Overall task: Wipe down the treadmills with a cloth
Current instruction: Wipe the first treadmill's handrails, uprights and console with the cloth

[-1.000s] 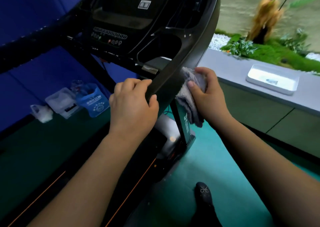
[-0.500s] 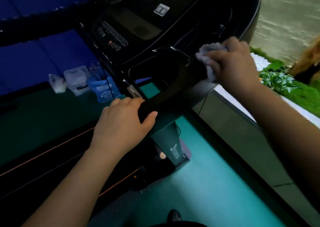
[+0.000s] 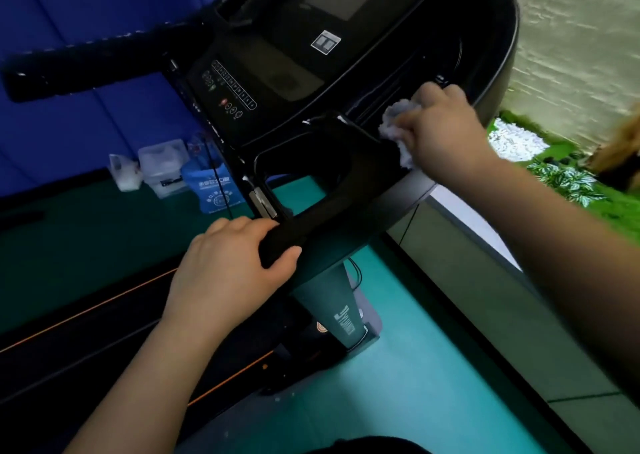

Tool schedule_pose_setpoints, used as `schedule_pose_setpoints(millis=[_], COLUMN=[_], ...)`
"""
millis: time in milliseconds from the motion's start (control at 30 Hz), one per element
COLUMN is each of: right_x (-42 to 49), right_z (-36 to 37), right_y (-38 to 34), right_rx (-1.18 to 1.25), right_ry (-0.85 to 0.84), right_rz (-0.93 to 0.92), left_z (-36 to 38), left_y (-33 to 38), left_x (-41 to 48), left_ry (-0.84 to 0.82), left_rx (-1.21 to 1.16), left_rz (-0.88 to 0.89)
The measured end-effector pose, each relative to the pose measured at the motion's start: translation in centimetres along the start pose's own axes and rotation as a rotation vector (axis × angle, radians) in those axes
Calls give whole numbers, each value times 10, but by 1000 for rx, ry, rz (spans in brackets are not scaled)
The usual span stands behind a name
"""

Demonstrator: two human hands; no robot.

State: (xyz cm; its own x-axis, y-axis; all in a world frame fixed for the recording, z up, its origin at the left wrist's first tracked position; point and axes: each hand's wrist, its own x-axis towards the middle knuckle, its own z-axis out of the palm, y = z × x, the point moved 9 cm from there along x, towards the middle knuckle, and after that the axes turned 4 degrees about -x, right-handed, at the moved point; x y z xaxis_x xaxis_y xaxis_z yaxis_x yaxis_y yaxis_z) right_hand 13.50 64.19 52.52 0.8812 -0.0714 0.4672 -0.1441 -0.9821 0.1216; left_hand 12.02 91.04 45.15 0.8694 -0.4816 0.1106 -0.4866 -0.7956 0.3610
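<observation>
lower centre, the left hand point(image 3: 228, 263) curls fingers and thumb round the end of the treadmill's black handrail point(image 3: 311, 226), bracing there. farther up, centre right, the right hand point(image 3: 446, 131) bunches the grey cloth point(image 3: 394, 124) against the console's point(image 3: 277, 72) right side. a careless sweep leftward could press the button strip point(image 3: 233, 88); the loosely wadded cloth could slip free.

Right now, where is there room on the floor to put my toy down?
The teal floor between the treadmill post and the grey low wall is bare. Crowded: the bags and plastic box by the blue wall. The right hand holds the cloth; the left hand grips the handrail.
</observation>
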Motion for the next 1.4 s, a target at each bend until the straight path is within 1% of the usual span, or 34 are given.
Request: schedule_pose_setpoints(millis=[67, 133, 200, 267, 333, 367, 433, 467, 533, 600, 700, 800, 933, 1000, 1033, 1133, 1200, 1267, 1400], right_x=[-12, -29, -35, -30, -25, -23, -18, -16, -18, -26, -44, -28, 18, 38, 44, 36, 25, 31, 65], right_z=[7, 11, 13, 11, 4, 0, -10, -12, -14, -14, -16, -17, -32, -37, -35, -18, -12, -15, -22], right_y=[-35, -68, -72, -57, -27, -7, 31, 42, 38, 15, 0, 35, 120, 143, 140, 95, 75, 79, 113], right_rx=[22, 110, 153, 134, 90, 70, 48, 48, 71, 124, 200, 180, 97, 94, 93, 120, 151, 152, 77], right_ry=[-10, -9, -16, -16, 57, 94, 150, 163, 166, 188, 250, 249, 301, 292, 274, 157, 108, 87, 100], right_rz=[-111, -199, -189, -158, -105, -51, 66, 92, 50, -54, -147, -174, -124, -100, -142, -359, -456, -478, -467], left_z=[0, -1, -1, 2, 7, 7, 3, -1, -8, -10, 4, 22, 29, 30, 30, 29, 29, 29, 28], left_y=[-1, -1, -1, -2, -6, -7, -5, -1, 16, 43, 84, 108, 110, 111, 113, 114, 115, 115, 117], left_x=[-1, -2, -3, -1, 1, 1, 3, 5, 12, 25, 48, 66, 77, 78, 78, 76, 75, 74, 73], left_ry=[1, 10, 12, -24, -84, -101, -78, -47, 29, 97, 130, 142, 191, 209, 219, 244, 245, 242, 252], left_rx=[2, -1, -4, -13, -31, -39, -49, -56, -76, -102, -50, -39, -73, -44, -31, -23, -18, -24, -34], left_rz=[-5, 3, 21, 29, 25, 21, 8, 0, 8, 49, 83, 12, -131, -158, -168, -206, -218, -228, -238])
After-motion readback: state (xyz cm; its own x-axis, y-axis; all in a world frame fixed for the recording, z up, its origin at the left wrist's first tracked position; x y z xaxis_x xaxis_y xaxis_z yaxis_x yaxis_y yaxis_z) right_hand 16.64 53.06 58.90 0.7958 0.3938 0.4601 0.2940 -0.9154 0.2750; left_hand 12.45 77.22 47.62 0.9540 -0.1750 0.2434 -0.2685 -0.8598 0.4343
